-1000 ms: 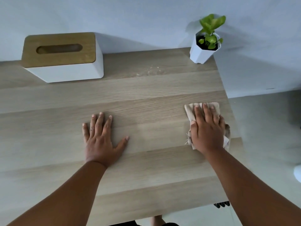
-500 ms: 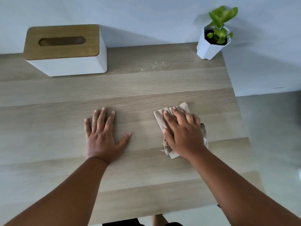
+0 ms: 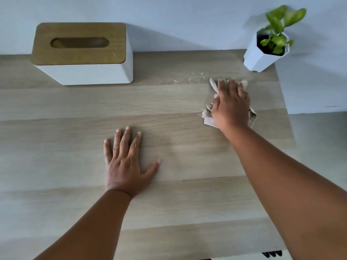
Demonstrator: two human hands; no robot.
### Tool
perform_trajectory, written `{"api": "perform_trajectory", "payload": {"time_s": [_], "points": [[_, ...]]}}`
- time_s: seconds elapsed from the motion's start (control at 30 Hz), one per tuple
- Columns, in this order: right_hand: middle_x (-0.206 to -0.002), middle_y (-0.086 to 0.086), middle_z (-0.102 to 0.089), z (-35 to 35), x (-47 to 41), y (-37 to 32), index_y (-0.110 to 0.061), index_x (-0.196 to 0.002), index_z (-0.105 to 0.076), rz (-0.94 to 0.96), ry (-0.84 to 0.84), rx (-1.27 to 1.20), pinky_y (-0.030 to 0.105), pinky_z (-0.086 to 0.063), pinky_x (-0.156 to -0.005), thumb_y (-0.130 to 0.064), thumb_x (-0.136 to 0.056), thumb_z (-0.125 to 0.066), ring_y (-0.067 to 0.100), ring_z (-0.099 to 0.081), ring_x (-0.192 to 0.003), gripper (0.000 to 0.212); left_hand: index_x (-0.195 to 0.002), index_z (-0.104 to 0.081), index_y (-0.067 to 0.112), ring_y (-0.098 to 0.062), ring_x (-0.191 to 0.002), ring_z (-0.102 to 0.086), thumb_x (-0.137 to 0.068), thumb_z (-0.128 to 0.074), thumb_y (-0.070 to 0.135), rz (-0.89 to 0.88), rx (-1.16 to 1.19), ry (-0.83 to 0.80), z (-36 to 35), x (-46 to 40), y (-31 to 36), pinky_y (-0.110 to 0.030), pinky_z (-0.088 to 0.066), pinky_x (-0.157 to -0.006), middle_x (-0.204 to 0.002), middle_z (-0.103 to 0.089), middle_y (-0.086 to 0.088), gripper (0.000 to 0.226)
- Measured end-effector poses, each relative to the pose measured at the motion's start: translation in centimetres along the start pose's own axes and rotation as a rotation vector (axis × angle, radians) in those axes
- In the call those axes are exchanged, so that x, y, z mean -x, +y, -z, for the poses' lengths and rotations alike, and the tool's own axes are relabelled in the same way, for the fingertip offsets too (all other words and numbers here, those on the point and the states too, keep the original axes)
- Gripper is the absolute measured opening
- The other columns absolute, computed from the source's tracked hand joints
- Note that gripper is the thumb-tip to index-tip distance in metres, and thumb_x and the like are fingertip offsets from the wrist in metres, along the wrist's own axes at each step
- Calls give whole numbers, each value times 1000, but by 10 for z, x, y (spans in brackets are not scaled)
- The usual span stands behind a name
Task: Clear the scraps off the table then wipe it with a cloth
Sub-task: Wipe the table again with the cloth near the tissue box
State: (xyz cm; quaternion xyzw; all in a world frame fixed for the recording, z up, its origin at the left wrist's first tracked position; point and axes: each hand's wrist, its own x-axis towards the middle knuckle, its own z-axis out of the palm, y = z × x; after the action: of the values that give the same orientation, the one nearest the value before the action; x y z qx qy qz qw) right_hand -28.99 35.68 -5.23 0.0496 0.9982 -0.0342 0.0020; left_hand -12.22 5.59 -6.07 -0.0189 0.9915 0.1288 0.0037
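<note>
- Since half a second ago the right hand (image 3: pixel 231 106) has slid the cloth (image 3: pixel 208 117) from the middle of the tabletop (image 3: pixel 75 184) up toward the far right corner; the left hand (image 3: pixel 125 162) has stayed where it was.
- The right hand lies flat on the crumpled cloth, palm down, fingers spread and pressing rather than clenched; that spreads the pressure for wiping, I judge.
- The left hand is open, palm flat on the bare wood near the middle, holding nothing; it likely steadies the body during the reach.
- A few pale scraps (image 3: pixel 193 76) remain near the far edge, just beyond the cloth's leading edge; the stroke seems aimed at them.
- The tissue box (image 3: pixel 82 53) sits at the far left, the potted plant (image 3: pixel 266 47) in the far right corner; both are clear of the cloth.
</note>
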Motion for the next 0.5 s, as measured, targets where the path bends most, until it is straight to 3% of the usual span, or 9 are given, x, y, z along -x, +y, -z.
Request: {"api": "perform_trajectory", "payload": {"time_s": [0.23,0.4,0.5], "points": [[-168,8,-27,-1,-54,-43,-26,-156,-36,56,-59,-26,57,-24,-121,-40,-100,-37,39,-23,-154,58,-160,-36,20,-24,-162,-3,-83,-45,83,0,-12,-15,0,0,0,-59,-7,-128,-172,-19,-8,99],[-168,3,-31,8,-22,-30,-27,-155,-42,297,-89,-28,54,-25,-121,-36,-94,-31,34,-26,-154,63,-160,-36,20,-25,-162,-4,-83,-45,83,-2,-9,-15,0,0,1,-60,-9,-127,-173,-19,-8,99],[-168,0,-33,6,-5,-11,-28,-154,-45,312,-72,-41,52,-25,-122,-34,-93,-32,31,-28,-154,63,-160,-35,20,-25,-162,-4,-83,-45,83,-7,-23,-16,-2,1,0,-60,-9,-127,-173,-18,-7,100]]}}
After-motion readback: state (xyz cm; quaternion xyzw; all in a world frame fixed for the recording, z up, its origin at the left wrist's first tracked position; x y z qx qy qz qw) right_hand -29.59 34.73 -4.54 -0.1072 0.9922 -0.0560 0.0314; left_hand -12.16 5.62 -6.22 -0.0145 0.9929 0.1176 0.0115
